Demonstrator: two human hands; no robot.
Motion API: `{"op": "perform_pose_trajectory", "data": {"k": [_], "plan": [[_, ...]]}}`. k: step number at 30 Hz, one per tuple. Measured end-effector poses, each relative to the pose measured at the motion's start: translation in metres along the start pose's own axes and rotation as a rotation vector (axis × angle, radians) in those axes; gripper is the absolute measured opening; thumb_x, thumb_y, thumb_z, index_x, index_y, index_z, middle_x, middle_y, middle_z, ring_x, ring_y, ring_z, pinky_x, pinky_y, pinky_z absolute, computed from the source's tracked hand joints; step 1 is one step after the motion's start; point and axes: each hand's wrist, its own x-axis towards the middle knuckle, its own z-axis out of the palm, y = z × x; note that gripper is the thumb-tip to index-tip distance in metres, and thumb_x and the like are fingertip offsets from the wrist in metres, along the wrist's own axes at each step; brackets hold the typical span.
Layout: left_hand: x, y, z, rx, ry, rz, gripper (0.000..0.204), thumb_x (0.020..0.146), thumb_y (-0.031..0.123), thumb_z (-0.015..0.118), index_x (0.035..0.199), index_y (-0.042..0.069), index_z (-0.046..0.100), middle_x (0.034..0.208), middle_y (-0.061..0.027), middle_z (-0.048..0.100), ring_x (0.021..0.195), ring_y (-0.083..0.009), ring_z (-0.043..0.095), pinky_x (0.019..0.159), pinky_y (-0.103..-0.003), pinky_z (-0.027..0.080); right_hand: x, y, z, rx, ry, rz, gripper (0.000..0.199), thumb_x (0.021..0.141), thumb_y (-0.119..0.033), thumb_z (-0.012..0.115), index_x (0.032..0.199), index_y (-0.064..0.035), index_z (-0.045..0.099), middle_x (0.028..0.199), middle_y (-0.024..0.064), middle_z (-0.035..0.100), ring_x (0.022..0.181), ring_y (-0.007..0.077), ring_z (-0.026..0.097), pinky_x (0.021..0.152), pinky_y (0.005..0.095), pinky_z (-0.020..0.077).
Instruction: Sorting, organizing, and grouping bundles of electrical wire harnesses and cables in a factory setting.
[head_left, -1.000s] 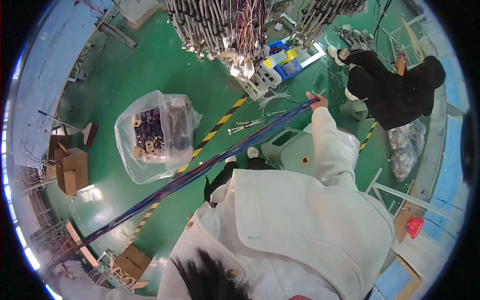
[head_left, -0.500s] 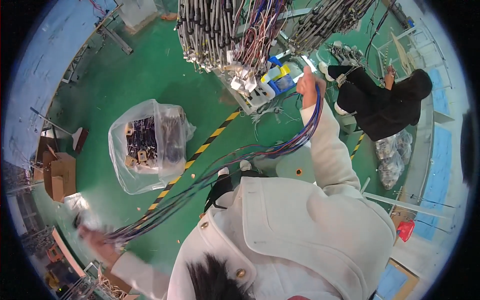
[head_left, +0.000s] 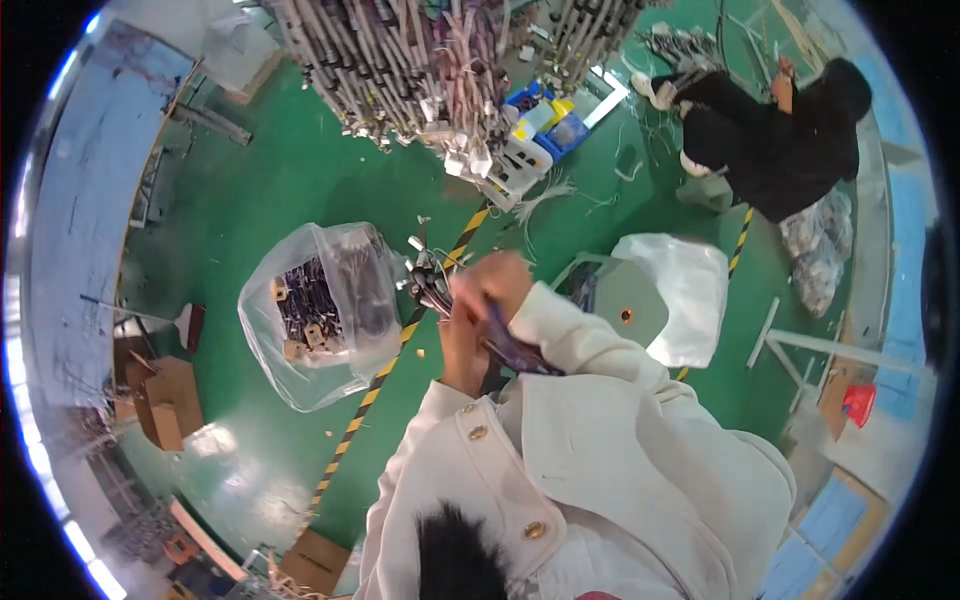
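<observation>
In front of my chest both hands are close together on a bundle of thin wires (head_left: 515, 352) in dark purple, blue and red. My left hand (head_left: 462, 345) is closed round it, its fingers partly covered. Just above and to the right, my right hand (head_left: 500, 284) also grips the bundle and is smeared by motion. White and dark connector ends (head_left: 428, 278) stick out at the far left of my hands. The rest of the bundle bends back near my coat, where part of it is hidden.
Left of my hands, a clear plastic bag (head_left: 322, 318) of wired parts lies on the green floor. Ahead hang thick bunches of cables (head_left: 400, 70), beside blue and yellow bins (head_left: 550, 125). A round-cornered stool (head_left: 625, 300) stands to the right. A person in black (head_left: 770, 145) sits farther right.
My hands have come together from far apart. The wire bundle, stretched between them before, is now gathered and folded in front of my chest. The view has shifted too.
</observation>
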Motion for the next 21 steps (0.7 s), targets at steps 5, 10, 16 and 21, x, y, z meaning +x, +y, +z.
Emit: {"op": "perform_pose_trajectory", "data": {"k": [5,10,16,21], "plan": [[0.055,-0.029,-0.058,0.009,-0.527,0.264,0.049,0.096,0.038,0.026,0.126,0.005,0.044,0.101,-0.0064,0.055,0.098,-0.0158,0.051,0.082,-0.027,0.041,-0.027,-0.008,0.049,-0.22,-0.135,0.094,0.018,0.076,-0.026,0.058,0.067,-0.011,0.06,0.059,0.0147,0.057,0.063,0.0366,0.059,0.059,0.047,0.0471],[0.043,-0.007,-0.098,0.558,-0.375,0.376,0.046,0.095,0.033,0.037,0.128,0.001,0.042,0.108,-0.0086,0.056,0.097,-0.0164,0.054,0.077,-0.03,0.045,-0.029,-0.014,0.079,-0.303,0.054,-0.041,0.026,0.076,-0.03,0.059,0.06,-0.0095,0.057,0.06,0.0055,0.058,0.062,0.0238,0.055,0.067,0.0384,0.0436],[-0.007,0.053,-0.132,1.025,-0.073,0.417,0.042,0.095,0.028,0.042,0.127,0.001,0.043,0.108,-0.01,0.057,0.094,-0.0177,0.056,0.074,-0.03,0.046,-0.037,-0.043,0.103,-0.105,0.032,-0.138,0.021,0.073,-0.029,0.057,0.066,-0.0097,0.057,0.091,0.0068,0.056,0.093,0.0216,0.051,0.091,0.0427,0.0336],[-0.036,0.058,-0.106,0.664,-0.172,0.429,0.036,0.095,0.018,0.044,0.125,0.001,0.047,0.113,-0.008,0.057,0.101,-0.0155,0.053,0.083,-0.029,0.043,-0.044,-0.051,0.11,-0.094,0.082,-0.086,0.019,0.07,-0.027,0.059,0.072,-0.0086,0.057,0.101,0.0073,0.054,0.102,0.0225,0.051,0.093,0.042,0.0358]]}}
